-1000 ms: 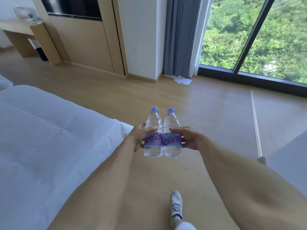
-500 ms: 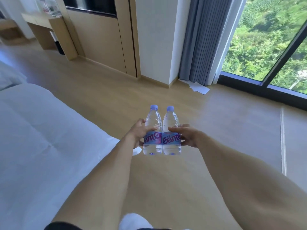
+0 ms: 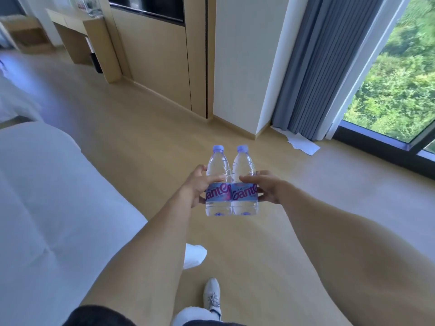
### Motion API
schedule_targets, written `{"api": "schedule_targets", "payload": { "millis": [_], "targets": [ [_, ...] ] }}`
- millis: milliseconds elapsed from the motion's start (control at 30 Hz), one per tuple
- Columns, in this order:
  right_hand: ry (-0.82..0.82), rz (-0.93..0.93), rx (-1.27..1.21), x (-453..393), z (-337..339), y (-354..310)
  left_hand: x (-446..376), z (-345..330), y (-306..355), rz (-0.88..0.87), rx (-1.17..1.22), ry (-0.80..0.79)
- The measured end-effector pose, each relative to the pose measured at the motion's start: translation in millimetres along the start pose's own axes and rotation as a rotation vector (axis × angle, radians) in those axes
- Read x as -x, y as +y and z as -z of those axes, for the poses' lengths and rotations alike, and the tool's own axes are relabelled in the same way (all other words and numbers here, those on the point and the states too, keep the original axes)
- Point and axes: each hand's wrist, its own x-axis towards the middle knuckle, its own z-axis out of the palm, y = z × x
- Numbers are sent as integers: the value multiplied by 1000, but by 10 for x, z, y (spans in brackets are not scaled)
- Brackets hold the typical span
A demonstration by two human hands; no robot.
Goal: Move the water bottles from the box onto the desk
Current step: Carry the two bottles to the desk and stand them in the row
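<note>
Out in front of me at about waist height, I carry two water bottles side by side, upright and touching, above the wooden floor (image 3: 141, 142). My left hand (image 3: 199, 185) wraps the left bottle (image 3: 217, 184) around its label, fingers behind and thumb across the front; my right hand (image 3: 267, 187) grips the right bottle (image 3: 244, 184) the same way. Pressing the pair together and holding at the labelled middle probably keeps them steady while I walk. Both bottles are clear, look full of water, and have pale purple caps screwed on.

Far to the left, against the wall, stands the wooden worktop (image 3: 70, 21), well apart from me; I judge that is where the bottles are headed, so they are between box and worktop. No box is in view.

To my near left lies a white bed (image 3: 47, 196). Far right, grey curtains (image 3: 313, 67) hang beside a large window (image 3: 395, 90) showing green trees. My white shoe (image 3: 211, 295) steps forward below.
</note>
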Motion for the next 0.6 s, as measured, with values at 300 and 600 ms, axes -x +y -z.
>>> {"api": "schedule_targets", "payload": {
  "millis": [300, 600],
  "targets": [
    [-40, 10, 33, -1287, -126, -1073, -1264, 584, 858, -15, 35, 19],
    [-175, 25, 102, -2562, -444, -1869, -2220, 1221, 1329, -20, 71, 181]
  ]
}}
